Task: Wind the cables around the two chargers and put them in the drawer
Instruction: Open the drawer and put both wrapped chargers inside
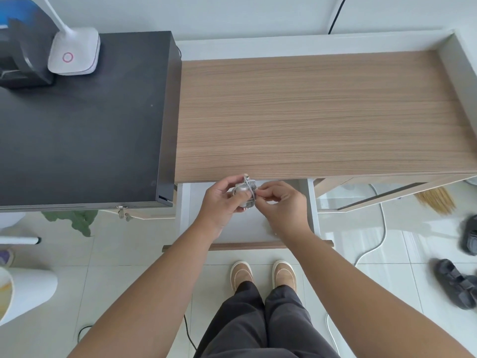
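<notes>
Above the open drawer [247, 228], just below the front edge of the wooden bench [322, 115], we held a grey charger [242, 193]. Left hand [222, 202] gripped its body; right hand [280, 201] pinched the cable [251, 188] wound around it. Both hands were close together. Second charger: not seen.

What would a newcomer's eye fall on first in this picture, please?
Two hands meet at the centre: the left hand grips a grey charger wound in cable, while the right hand pinches the cable. Below them lies the open drawer, under the wooden desktop.
</notes>
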Available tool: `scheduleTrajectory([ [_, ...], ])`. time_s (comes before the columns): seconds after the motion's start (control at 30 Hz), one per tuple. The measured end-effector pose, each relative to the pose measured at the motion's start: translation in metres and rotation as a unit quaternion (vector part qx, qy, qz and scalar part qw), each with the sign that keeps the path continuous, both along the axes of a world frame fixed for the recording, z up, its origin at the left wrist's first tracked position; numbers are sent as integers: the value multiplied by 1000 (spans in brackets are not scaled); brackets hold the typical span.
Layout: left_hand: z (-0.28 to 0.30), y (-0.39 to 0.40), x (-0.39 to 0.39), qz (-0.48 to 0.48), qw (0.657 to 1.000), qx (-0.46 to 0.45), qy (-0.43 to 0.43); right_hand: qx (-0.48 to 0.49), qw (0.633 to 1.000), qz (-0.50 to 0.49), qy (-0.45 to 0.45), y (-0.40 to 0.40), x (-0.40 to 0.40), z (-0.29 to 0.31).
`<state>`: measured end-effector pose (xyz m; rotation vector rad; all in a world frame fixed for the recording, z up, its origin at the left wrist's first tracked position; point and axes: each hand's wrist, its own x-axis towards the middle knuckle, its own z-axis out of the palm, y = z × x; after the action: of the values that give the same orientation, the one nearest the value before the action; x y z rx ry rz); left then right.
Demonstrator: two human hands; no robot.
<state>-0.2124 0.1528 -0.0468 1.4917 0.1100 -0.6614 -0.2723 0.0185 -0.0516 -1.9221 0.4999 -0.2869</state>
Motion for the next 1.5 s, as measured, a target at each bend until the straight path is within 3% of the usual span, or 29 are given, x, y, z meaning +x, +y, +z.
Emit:
scheduleTrajectory([
  [0.23, -2, -4, 0, 0, 1000, -16, -10, -152, 982, 76, -83, -8, 4, 2],
  [0.47, -2, -5, 3, 13, 1000, -14, 18, -151, 969, 152, -124, -17, 1, 11],
  [0.63, -4, -5, 2, 16, 998, -30, 50, 9, 994, 102, -42, -13, -5, 18],
  [0.8, -5, -12, 0, 48, 995, -44, 81, 184, 983, 19, -11, -4, -6, 23],
  [1.0, -13, -12, -7, 89, 991, -55, 88, 195, 979, -19, 60, -3, -3, 26],
  [1.27, -15, -16, -12, 127, 980, -70, 133, 306, 943, -19, 132, -5, -11, 22],
  [1.37, -19, -12, -12, 140, 978, -65, 142, 410, 900, 30, 147, -11, -16, 13],
  [1.5, -27, -11, -14, 96, 981, -58, 156, 458, 874, -91, 133, -17, -17, -5],
])
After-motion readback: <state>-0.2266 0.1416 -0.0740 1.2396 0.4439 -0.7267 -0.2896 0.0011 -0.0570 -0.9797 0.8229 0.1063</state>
